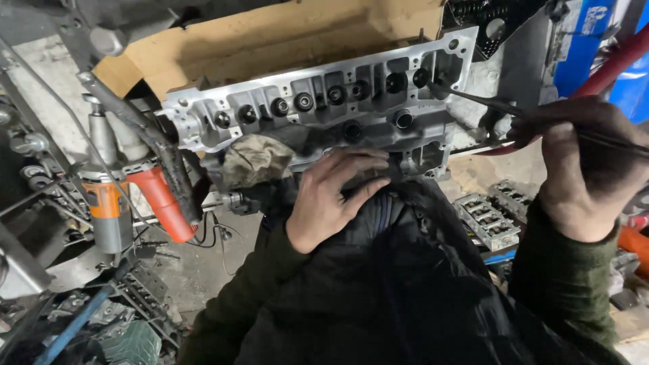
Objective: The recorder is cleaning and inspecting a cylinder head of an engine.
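The cylinder head [318,101] is cast metal, pale grey and matt, its faces finely grained. Behind it, the cardboard [270,40] is brown and dull. Against its near edge, the rag [257,161] is stained, crumpled cloth. Left of it, the grinder [111,196] shows dull metal and orange plastic. The thin rod [487,103] at its right end is dark metal.

a grimy concrete floor [203,270] carries scattered metal parts [488,220], a green crate [132,343] and a blue bar [74,324].

Right hand [585,169] holds a thin tool [487,101] against the cylinder head [318,101].
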